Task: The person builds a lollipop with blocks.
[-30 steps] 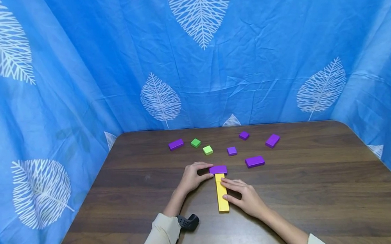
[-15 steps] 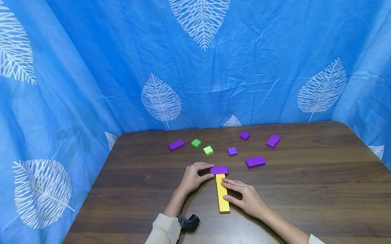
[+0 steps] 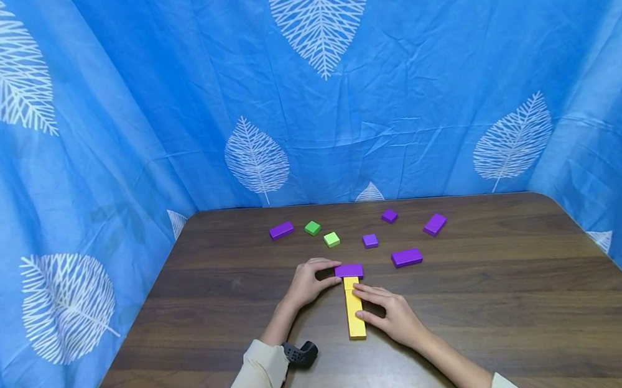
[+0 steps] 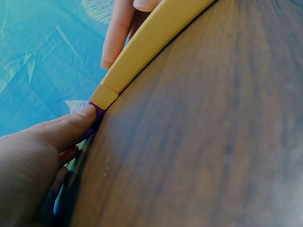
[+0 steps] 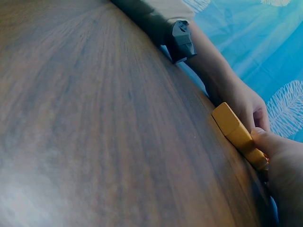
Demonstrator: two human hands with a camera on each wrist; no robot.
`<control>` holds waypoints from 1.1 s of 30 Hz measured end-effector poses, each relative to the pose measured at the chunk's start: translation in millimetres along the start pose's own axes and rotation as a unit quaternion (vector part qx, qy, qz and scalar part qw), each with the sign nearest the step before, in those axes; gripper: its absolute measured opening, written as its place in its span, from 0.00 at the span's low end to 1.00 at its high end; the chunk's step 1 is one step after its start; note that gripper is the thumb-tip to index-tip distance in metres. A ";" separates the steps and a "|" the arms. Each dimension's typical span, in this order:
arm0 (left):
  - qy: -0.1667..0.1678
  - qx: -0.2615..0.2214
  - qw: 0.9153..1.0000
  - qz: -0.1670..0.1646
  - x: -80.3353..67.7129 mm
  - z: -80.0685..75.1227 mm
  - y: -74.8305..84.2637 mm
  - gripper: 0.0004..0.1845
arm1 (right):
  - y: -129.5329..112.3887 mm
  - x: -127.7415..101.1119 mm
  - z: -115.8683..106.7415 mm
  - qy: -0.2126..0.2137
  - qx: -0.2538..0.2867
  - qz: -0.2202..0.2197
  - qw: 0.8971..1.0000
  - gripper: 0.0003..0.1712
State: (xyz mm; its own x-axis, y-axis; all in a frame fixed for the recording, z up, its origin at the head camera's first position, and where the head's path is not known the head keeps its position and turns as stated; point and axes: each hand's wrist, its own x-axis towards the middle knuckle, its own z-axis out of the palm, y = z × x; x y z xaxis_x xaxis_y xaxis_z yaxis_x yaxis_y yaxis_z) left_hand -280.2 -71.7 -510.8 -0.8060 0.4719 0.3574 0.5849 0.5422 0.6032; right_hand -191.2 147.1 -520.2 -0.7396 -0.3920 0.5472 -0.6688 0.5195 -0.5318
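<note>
My left hand pinches the left end of a flat purple block, thumb on its near side and fingers on the far side. That block lies crosswise at the far end of a yellow column made of a small yellow block and a long yellow block, forming a T on the table. My right hand rests its thumb and fingertips along the column's right edge. In the left wrist view the purple block meets the yellow end under my left thumb. The right wrist view shows my right thumb against the yellow block.
Beyond the hands lie a dark green block, a light green block and several purple blocks, such as one at the left and one at the right. A blue leaf-print curtain surrounds the brown wooden table.
</note>
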 end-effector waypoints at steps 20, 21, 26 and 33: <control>-0.009 0.001 1.000 -0.004 0.1 0.6 -0.9 0.21 | -0.2 -0.6 0.3 0.005 0.002 -0.001 1.000 0.23; -0.011 0.000 1.000 -0.004 0.1 0.5 -1.0 0.21 | -0.4 -0.7 0.1 0.005 0.002 -0.001 1.000 0.23; -0.011 -0.023 0.999 -0.024 1.8 -2.3 -0.6 0.22 | -0.5 -0.7 -0.7 0.003 -0.002 0.004 1.000 0.23; 0.073 -0.027 0.996 -0.054 13.7 -7.4 -2.5 0.17 | -0.5 -0.4 0.1 0.004 0.003 0.003 1.000 0.24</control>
State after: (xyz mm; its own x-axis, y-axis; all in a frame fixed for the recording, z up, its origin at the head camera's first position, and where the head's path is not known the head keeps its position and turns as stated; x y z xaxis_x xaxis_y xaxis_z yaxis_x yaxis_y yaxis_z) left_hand -293.4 -71.8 -502.1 -0.8713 0.3046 0.3848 0.4907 0.5449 0.6799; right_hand -190.5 147.0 -520.3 -0.7434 -0.3825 0.5487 -0.6643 0.5180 -0.5389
